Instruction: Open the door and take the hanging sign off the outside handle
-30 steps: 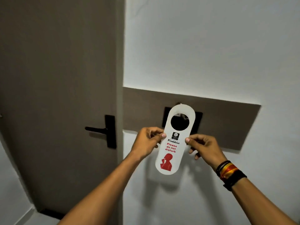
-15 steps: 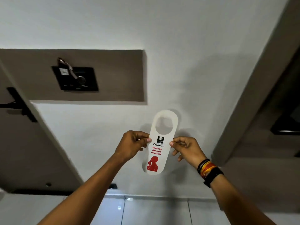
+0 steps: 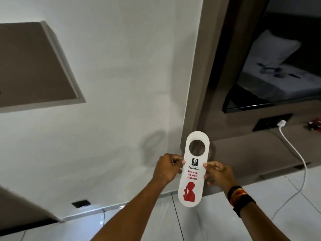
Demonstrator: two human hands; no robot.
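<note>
Hanging sign (image 3: 193,169) off any handle, held mid-air before the white wall (image 3: 121,75). Left hand (image 3: 167,168) and right hand (image 3: 218,173) each pinch a side edge at mid-length. Judged light, thin, bendable card; edge pinches suffice.

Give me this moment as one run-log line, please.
stage: sign off handle | sign: upright, held at both edges | left hand: pinching left edge | right hand: pinching right edge | door: out of view
</note>
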